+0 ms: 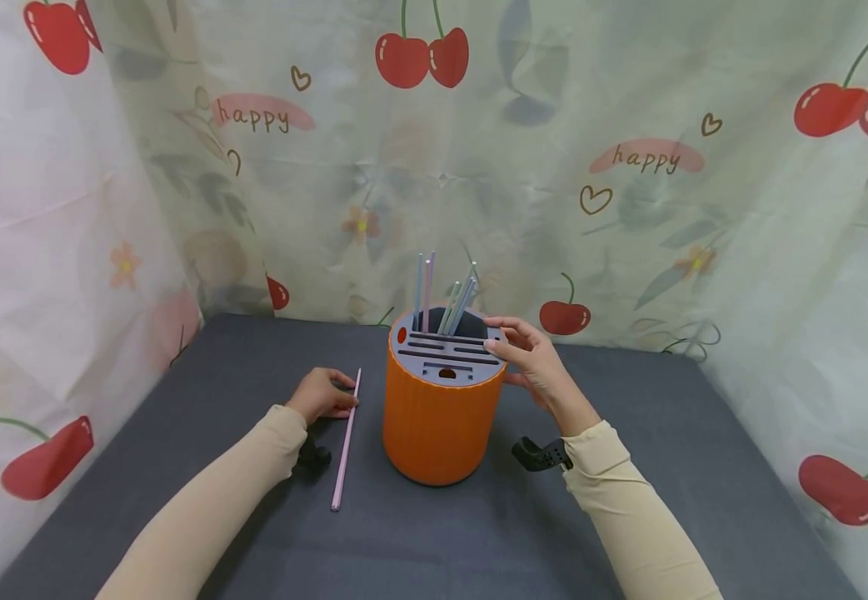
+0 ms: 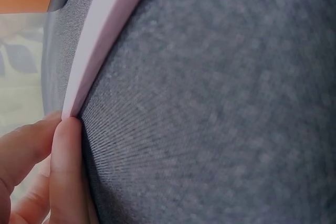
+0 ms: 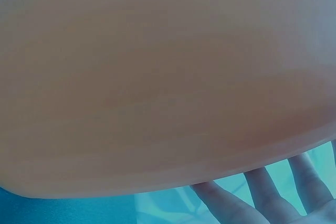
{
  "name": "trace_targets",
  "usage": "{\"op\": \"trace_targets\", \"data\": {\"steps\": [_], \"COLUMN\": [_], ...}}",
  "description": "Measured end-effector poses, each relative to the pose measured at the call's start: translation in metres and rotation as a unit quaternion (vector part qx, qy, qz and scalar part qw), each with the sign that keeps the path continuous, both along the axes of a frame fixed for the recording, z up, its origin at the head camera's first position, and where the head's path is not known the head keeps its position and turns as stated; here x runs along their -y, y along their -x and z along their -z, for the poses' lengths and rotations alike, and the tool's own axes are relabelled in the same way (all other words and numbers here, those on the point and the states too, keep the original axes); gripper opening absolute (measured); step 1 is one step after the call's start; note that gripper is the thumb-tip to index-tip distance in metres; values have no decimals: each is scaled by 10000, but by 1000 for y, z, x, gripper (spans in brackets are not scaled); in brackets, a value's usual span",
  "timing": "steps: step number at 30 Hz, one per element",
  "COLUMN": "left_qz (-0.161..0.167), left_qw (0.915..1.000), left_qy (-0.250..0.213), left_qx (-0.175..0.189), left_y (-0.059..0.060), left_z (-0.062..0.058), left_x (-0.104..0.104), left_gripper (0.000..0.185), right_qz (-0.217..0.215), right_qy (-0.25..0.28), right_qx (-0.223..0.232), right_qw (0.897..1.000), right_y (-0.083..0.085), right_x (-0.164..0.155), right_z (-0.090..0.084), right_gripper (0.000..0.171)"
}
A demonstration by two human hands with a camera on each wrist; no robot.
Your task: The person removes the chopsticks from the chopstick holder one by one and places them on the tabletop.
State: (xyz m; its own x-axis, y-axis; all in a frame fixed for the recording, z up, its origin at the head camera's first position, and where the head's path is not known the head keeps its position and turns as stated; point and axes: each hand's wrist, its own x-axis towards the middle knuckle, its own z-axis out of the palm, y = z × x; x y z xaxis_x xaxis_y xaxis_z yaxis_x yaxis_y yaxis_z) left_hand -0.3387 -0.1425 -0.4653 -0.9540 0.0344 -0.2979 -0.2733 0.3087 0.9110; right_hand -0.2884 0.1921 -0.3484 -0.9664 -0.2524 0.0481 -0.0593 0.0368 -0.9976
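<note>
**Two hands, one loose straw, one orange holder**

Two hands work on the grey table cover (image 1: 179,467). The left hand (image 1: 321,395) lies at about nine o'clock from the orange holder (image 1: 440,425), its fingers curled down on the far end of a pink straw (image 1: 346,442). The left wrist view shows two fingertips (image 2: 65,161) pressed together against that end, pinching it where it meets the cloth, probably to lift the thin straw off the flat fabric. The straw itself lies flat, just beside the holder and apart from it, running from twelve to six o'clock toward the person.

The right hand (image 1: 535,358) wraps the holder's upper rim at three o'clock, fingers spread around the wall and thumb on the grey slotted lid (image 1: 449,357), apparently to keep it from shifting. In the right wrist view the orange wall (image 3: 157,87) fills the frame.

Several pastel straws (image 1: 445,296) stand in the holder's far opening, leaning slightly apart. The slots nearer the person look empty.
</note>
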Motion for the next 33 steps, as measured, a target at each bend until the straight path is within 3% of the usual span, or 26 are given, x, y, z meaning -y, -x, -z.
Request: {"op": "trace_targets", "data": {"steps": [16, 22, 25, 28, 30, 33], "left_qz": [-106, -82, 99, 273, 373, 557], "left_qw": [9999, 9983, 9961, 9908, 9831, 9629], "left_qy": [32, -566, -854, -1088, -1340, -1879], "left_qx": [89, 122, -190, -751, -1190, -1855], "left_y": [-1, -4, -5, -11, -18, -32], "left_z": [-2, -14, -37, -77, -107, -149], "left_x": [1, 4, 5, 1, -3, -12], "left_gripper": [41, 43, 46, 46, 45, 45], "right_qz": [-10, -6, -5, 11, 23, 21], "right_qy": [0, 34, 43, 25, 11, -8], "right_qx": [9, 40, 68, 59, 42, 21], "right_qw": [10000, 10000, 10000, 10000, 10000, 10000], "right_y": [1, 0, 0, 0, 0, 0], "right_x": [-1, 0, 1, 1, 1, 1], "right_z": [0, 0, 0, -1, -1, 0], "right_gripper": [36, 37, 36, 35, 35, 35]}}
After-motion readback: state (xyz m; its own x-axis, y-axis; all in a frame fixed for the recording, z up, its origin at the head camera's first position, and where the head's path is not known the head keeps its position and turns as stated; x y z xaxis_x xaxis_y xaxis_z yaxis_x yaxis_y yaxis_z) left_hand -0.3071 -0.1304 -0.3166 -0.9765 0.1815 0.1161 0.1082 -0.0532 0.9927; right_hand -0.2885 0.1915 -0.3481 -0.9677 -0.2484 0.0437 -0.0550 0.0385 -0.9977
